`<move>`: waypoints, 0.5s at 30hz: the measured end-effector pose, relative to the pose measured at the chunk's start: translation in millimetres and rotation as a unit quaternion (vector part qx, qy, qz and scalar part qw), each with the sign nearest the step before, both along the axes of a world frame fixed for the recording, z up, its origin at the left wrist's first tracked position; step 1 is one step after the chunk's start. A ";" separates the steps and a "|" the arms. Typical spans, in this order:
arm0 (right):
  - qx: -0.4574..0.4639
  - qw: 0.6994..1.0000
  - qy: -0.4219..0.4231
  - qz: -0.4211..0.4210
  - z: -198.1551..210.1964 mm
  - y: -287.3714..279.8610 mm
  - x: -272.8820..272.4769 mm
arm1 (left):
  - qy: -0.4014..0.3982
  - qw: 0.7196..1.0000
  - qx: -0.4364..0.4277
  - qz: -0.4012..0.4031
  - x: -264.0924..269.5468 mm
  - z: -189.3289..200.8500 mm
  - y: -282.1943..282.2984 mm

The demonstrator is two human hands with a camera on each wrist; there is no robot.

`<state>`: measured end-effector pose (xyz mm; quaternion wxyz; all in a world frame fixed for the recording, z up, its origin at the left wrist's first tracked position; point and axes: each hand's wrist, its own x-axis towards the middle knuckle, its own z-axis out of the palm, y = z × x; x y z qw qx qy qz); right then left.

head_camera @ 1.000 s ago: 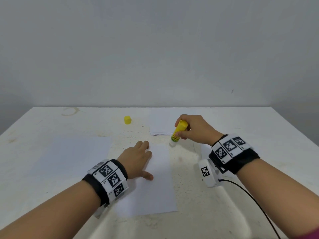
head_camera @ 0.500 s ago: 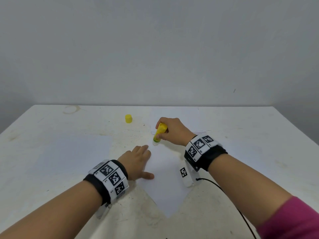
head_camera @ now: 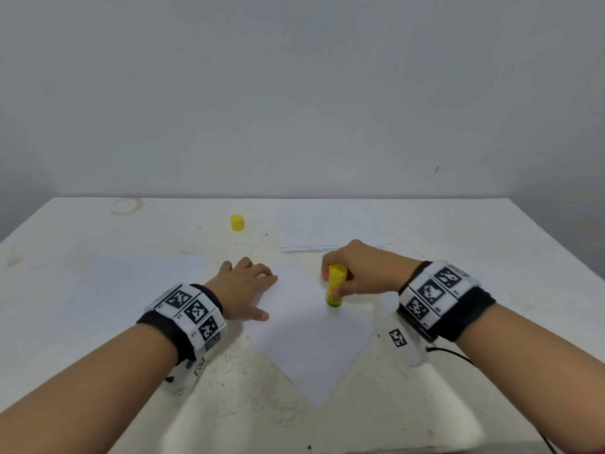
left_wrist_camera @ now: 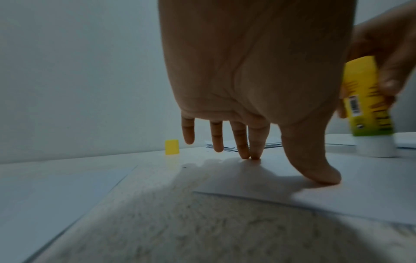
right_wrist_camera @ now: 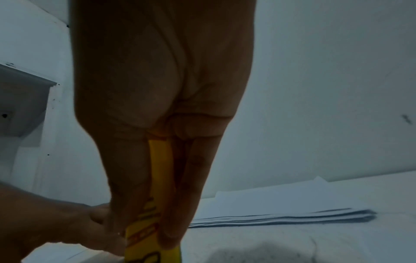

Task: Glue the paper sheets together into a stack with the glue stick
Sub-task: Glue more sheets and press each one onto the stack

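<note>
A white paper sheet (head_camera: 311, 335) lies turned like a diamond on the table in front of me. My left hand (head_camera: 244, 286) rests flat on its left part, fingers straight, thumb and fingertips (left_wrist_camera: 254, 154) pressing the paper (left_wrist_camera: 337, 194). My right hand (head_camera: 357, 273) grips the yellow glue stick (head_camera: 334, 286) upright, its white tip down on the sheet. The left wrist view shows the glue stick (left_wrist_camera: 364, 106) at the right edge with its tip touching the paper. In the right wrist view fingers wrap the glue stick (right_wrist_camera: 157, 204).
A yellow cap (head_camera: 237, 222) stands at the back of the table. A pile of white sheets (head_camera: 324, 227) lies behind my right hand. Another sheet (head_camera: 137, 286) lies flat at the left. The white table (head_camera: 491, 244) ends at a grey wall.
My right hand has dragged the glue stick from the sheet's far corner toward me and to the right. The sheet has turned under my left hand, which has stayed in place.
</note>
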<state>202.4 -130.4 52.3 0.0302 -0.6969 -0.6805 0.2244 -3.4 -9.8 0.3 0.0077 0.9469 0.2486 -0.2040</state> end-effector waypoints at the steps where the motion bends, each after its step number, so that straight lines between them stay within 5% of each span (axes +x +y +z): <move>1: -0.005 1.000 0.000 0.003 1.4 -5.8 2.7 | 0.004 1.000 0.000 -0.002 -0.1 0.3 0.8; 12: -0.056 0.998 0.012 0.004 11.9 -35.4 25.0 | 0.031 0.999 -0.027 -0.013 -11.9 -1.5 3.2; 15: 0.033 0.987 0.124 -0.092 21.9 -27.3 41.2 | -0.003 1.000 -0.012 -0.013 -17.5 -2.2 6.7</move>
